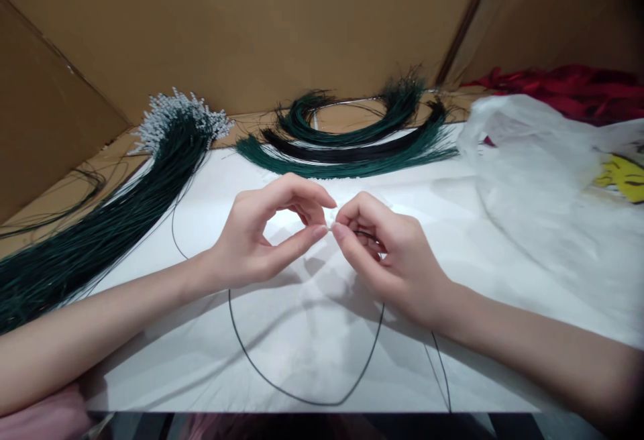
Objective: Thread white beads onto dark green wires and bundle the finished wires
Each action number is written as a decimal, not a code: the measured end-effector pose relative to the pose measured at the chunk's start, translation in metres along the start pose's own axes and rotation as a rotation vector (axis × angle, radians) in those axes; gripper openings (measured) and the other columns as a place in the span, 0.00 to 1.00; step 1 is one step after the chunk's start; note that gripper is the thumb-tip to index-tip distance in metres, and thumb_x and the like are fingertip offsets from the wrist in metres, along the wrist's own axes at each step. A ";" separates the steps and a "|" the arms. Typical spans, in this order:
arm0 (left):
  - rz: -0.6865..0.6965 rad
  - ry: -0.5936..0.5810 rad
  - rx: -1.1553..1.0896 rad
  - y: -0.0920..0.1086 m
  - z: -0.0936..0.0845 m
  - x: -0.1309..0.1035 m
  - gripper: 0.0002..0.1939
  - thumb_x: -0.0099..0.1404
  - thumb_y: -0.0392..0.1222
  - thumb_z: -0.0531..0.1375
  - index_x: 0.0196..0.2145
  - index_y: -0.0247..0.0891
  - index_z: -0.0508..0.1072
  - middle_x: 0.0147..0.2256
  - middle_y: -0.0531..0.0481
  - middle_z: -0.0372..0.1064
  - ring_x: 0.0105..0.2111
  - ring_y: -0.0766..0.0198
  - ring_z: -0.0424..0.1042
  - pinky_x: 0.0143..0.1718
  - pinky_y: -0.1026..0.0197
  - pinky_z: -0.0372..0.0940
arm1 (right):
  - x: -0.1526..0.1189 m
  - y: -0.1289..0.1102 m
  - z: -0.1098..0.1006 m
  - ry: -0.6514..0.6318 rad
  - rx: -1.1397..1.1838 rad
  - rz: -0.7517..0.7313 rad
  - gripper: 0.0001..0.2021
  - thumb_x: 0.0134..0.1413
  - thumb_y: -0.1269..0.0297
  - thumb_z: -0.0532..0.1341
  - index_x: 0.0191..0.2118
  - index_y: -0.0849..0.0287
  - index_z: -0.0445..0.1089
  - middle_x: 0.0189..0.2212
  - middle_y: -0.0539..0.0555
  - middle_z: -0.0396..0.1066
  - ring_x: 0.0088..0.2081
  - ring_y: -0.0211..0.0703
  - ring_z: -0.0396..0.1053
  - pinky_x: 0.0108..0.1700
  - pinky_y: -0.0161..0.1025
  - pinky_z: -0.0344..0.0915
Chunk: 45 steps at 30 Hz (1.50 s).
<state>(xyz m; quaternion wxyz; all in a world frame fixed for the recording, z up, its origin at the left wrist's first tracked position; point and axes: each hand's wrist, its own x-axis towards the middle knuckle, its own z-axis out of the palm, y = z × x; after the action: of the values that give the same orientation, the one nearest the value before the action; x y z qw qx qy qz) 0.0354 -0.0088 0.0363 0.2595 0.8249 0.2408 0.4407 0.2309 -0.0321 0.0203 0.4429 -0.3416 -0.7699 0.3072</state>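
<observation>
A thin dark cord (327,403) hangs in a wide loop below my hands, over the white work surface. My left hand (274,235) pinches it between the thumb and a bent finger, with the index finger raised clear of the thumb. Close beside it, my right hand (385,249) is closed, thumb against index finger, on the same cord. A short bit of cord shows between the two thumb tips. More of the dark strand runs through the curled right fingers. What lies inside the fingertips is too small to make out.
At left lies a thick bundle of dark green cords (115,225) with white beaded-looking ends (174,118). Curved bundles of green and black cord (347,155) lie behind my hands. A translucent plastic bag (543,178) and red ribbon-like material (578,91) are at right. Cardboard walls (251,31) enclose the back.
</observation>
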 end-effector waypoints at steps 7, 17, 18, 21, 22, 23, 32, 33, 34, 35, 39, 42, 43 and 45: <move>0.004 -0.040 -0.014 0.000 -0.003 0.000 0.14 0.63 0.32 0.63 0.47 0.39 0.72 0.36 0.47 0.73 0.34 0.63 0.74 0.37 0.59 0.73 | -0.001 0.002 0.000 -0.002 -0.016 -0.024 0.05 0.62 0.74 0.55 0.35 0.58 0.60 0.22 0.43 0.55 0.22 0.31 0.51 0.24 0.33 0.51; -0.014 -0.018 0.007 -0.003 -0.007 -0.001 0.15 0.62 0.34 0.65 0.47 0.40 0.73 0.33 0.50 0.71 0.31 0.65 0.72 0.34 0.61 0.70 | 0.000 0.003 0.000 0.005 0.000 -0.001 0.05 0.64 0.73 0.56 0.35 0.58 0.62 0.23 0.44 0.57 0.22 0.31 0.53 0.24 0.33 0.51; -0.016 -0.024 0.011 -0.003 -0.007 -0.001 0.15 0.62 0.34 0.64 0.47 0.40 0.72 0.33 0.50 0.71 0.31 0.64 0.72 0.34 0.60 0.71 | 0.000 0.003 0.000 0.004 0.001 0.001 0.05 0.63 0.73 0.56 0.35 0.58 0.62 0.23 0.44 0.57 0.22 0.31 0.53 0.24 0.33 0.51; -0.009 -0.029 0.014 -0.002 -0.006 0.000 0.15 0.63 0.33 0.63 0.47 0.40 0.72 0.32 0.49 0.71 0.31 0.64 0.72 0.34 0.60 0.71 | 0.000 0.003 0.000 0.005 0.002 0.010 0.05 0.63 0.72 0.56 0.35 0.59 0.62 0.22 0.44 0.57 0.22 0.31 0.52 0.24 0.33 0.51; -0.003 -0.031 0.011 -0.002 -0.006 0.000 0.15 0.62 0.32 0.64 0.47 0.40 0.72 0.32 0.49 0.71 0.31 0.64 0.72 0.34 0.60 0.71 | 0.000 0.003 0.000 0.003 0.002 0.021 0.04 0.63 0.71 0.57 0.35 0.59 0.62 0.22 0.44 0.57 0.22 0.31 0.51 0.24 0.33 0.51; 0.003 -0.033 0.007 -0.002 -0.006 -0.001 0.15 0.62 0.32 0.64 0.47 0.40 0.72 0.32 0.49 0.71 0.31 0.64 0.72 0.34 0.60 0.71 | 0.000 0.003 0.000 0.001 0.001 0.034 0.04 0.63 0.69 0.57 0.35 0.59 0.62 0.22 0.44 0.57 0.22 0.31 0.51 0.24 0.33 0.51; 0.013 -0.053 -0.005 -0.006 -0.003 -0.002 0.15 0.62 0.31 0.63 0.46 0.40 0.72 0.34 0.49 0.72 0.31 0.64 0.72 0.34 0.59 0.71 | 0.000 0.002 0.000 -0.029 -0.059 0.036 0.06 0.56 0.75 0.57 0.39 0.61 0.65 0.19 0.41 0.56 0.20 0.30 0.51 0.26 0.32 0.52; 0.018 -0.057 -0.004 -0.006 -0.003 -0.002 0.15 0.62 0.31 0.63 0.46 0.40 0.72 0.34 0.48 0.73 0.31 0.64 0.72 0.34 0.60 0.71 | 0.001 0.003 0.000 -0.027 -0.063 0.024 0.06 0.55 0.76 0.57 0.38 0.61 0.66 0.19 0.41 0.56 0.20 0.30 0.50 0.26 0.32 0.52; 0.018 -0.062 -0.004 -0.006 -0.003 -0.002 0.15 0.62 0.31 0.63 0.46 0.39 0.72 0.34 0.48 0.73 0.30 0.64 0.72 0.34 0.60 0.70 | 0.001 0.003 0.000 -0.025 -0.066 0.012 0.06 0.54 0.77 0.56 0.36 0.62 0.66 0.19 0.41 0.55 0.20 0.29 0.50 0.26 0.32 0.52; 0.017 -0.066 -0.007 -0.006 -0.004 -0.003 0.15 0.61 0.30 0.63 0.46 0.39 0.72 0.34 0.48 0.72 0.30 0.65 0.72 0.34 0.60 0.70 | 0.001 0.004 0.001 -0.023 -0.069 0.002 0.06 0.53 0.78 0.55 0.35 0.62 0.66 0.19 0.42 0.55 0.20 0.29 0.50 0.26 0.31 0.52; -0.024 -0.073 -0.036 -0.008 -0.005 -0.004 0.16 0.61 0.28 0.62 0.46 0.37 0.71 0.33 0.50 0.71 0.31 0.65 0.72 0.35 0.60 0.70 | 0.001 0.006 0.002 -0.034 -0.057 -0.002 0.06 0.51 0.79 0.55 0.32 0.62 0.65 0.21 0.42 0.55 0.21 0.28 0.49 0.26 0.31 0.52; -0.047 -0.094 -0.059 -0.008 -0.008 -0.005 0.15 0.62 0.28 0.62 0.47 0.36 0.71 0.33 0.49 0.71 0.32 0.65 0.72 0.36 0.60 0.69 | 0.000 0.007 0.004 -0.048 -0.024 0.025 0.05 0.55 0.76 0.56 0.30 0.62 0.63 0.21 0.43 0.55 0.21 0.28 0.49 0.27 0.31 0.53; -0.056 -0.102 -0.067 -0.008 -0.009 -0.005 0.14 0.63 0.28 0.61 0.47 0.35 0.71 0.33 0.49 0.71 0.32 0.65 0.72 0.37 0.60 0.69 | 0.000 0.008 0.005 -0.051 -0.016 0.039 0.06 0.57 0.75 0.56 0.30 0.61 0.63 0.21 0.43 0.55 0.21 0.28 0.50 0.27 0.31 0.53; -0.077 -0.108 -0.081 -0.009 -0.012 -0.005 0.14 0.64 0.29 0.60 0.47 0.34 0.70 0.33 0.48 0.71 0.33 0.65 0.72 0.37 0.60 0.69 | 0.000 0.010 0.006 -0.058 -0.008 0.073 0.06 0.60 0.73 0.57 0.30 0.61 0.63 0.21 0.43 0.56 0.21 0.29 0.51 0.26 0.31 0.52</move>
<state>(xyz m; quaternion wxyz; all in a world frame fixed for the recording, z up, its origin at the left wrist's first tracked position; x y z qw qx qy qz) 0.0214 -0.0024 0.0326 0.3223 0.8263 0.2401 0.3946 0.2279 -0.0279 0.0102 0.4077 -0.3621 -0.7707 0.3297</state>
